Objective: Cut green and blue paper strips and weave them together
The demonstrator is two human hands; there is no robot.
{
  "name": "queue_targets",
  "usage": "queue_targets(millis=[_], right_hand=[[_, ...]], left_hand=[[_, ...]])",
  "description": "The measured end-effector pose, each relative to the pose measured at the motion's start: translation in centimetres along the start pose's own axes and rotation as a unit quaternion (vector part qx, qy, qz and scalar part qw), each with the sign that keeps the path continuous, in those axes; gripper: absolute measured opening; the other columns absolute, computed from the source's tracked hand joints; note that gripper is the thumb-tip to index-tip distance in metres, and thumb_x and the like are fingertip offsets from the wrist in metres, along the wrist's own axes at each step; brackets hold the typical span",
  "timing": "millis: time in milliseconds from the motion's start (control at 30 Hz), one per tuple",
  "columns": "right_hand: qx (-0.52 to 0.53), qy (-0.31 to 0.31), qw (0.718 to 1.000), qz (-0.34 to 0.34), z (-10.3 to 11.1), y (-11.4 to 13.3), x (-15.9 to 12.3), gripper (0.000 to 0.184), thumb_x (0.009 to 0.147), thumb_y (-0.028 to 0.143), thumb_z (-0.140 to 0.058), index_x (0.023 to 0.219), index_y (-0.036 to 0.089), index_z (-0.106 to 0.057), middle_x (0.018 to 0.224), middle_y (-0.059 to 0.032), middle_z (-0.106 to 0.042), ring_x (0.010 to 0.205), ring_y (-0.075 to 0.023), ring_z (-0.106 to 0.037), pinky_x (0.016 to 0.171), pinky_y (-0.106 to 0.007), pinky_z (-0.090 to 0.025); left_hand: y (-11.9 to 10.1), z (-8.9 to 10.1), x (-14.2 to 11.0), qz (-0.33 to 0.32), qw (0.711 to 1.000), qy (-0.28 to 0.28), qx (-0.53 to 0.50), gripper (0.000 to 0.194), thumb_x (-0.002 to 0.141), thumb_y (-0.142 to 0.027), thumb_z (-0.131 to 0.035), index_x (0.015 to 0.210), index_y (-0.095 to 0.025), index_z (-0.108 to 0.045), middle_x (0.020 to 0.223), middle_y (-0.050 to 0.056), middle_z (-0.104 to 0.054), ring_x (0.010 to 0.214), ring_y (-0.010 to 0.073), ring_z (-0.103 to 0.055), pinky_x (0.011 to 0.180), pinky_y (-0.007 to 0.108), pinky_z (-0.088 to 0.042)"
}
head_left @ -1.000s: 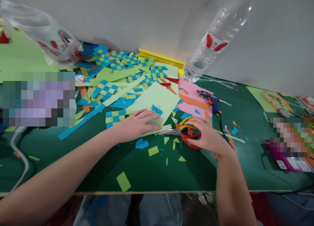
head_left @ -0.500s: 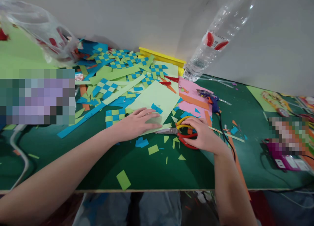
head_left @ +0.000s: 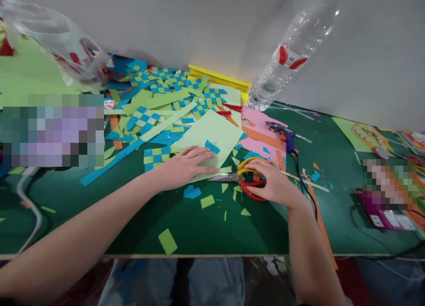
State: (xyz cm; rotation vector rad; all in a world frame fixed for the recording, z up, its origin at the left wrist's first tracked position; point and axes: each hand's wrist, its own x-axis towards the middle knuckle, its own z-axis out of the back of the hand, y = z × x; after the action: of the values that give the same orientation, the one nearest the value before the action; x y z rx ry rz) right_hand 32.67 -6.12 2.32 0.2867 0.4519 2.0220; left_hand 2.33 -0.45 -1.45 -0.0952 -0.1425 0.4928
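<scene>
My left hand (head_left: 189,165) lies with its fingers spread on a pale green sheet of paper (head_left: 212,128), and a small blue paper scrap (head_left: 211,146) rests beside its fingers. My right hand (head_left: 274,182) grips the scissors (head_left: 244,175) by their yellow and red handles. Their blades point left at the sheet's near edge, just below my left fingertips; the tips are partly hard to make out. A blue-and-green woven paper piece (head_left: 156,158) sits behind my left wrist.
Woven pieces and paper strips (head_left: 159,98) heap at the back left. A clear plastic bottle (head_left: 292,54) leans on the wall. Nearby are pink paper (head_left: 262,120), a glue gun (head_left: 287,138) with a black cord, a plastic bag (head_left: 69,54) and a purple box (head_left: 381,213).
The scissors have shifted slightly left, their blades reaching a little farther along the sheet's edge. My left hand stays on the paper.
</scene>
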Motion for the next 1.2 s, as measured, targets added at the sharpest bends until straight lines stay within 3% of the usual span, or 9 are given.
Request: queue_targets(millis=[867, 1200], right_hand=[[0.018, 0.012, 1.0, 0.021, -0.32, 0.38, -0.09, 0.041, 0.079, 0.038, -0.07, 0.118, 0.028, -0.06, 0.124, -0.0077, -0.062, 0.115, -0.0287, -0.057, 0.1, -0.049, -0.043], [0.009, 0.005, 1.0, 0.009, -0.12, 0.49, -0.06, 0.038, 0.078, 0.035, -0.07, 0.115, 0.028, -0.061, 0.123, -0.007, -0.063, 0.112, -0.0281, -0.059, 0.096, -0.047, -0.047]], left_hand=[[0.01, -0.16, -0.12, -0.002, 1.0, -0.014, 0.013, 0.049, 0.095, -0.011, -0.044, 0.133, -0.041, -0.052, 0.151, 0.001, -0.039, 0.144, 0.0246, -0.027, 0.116, 0.046, -0.024], [-0.65, -0.15, 0.25, 0.008, 0.999, -0.027, 0.033, 0.045, 0.095, -0.011, -0.045, 0.132, -0.036, -0.054, 0.148, 0.003, -0.043, 0.142, 0.0258, -0.029, 0.116, 0.047, -0.025]])
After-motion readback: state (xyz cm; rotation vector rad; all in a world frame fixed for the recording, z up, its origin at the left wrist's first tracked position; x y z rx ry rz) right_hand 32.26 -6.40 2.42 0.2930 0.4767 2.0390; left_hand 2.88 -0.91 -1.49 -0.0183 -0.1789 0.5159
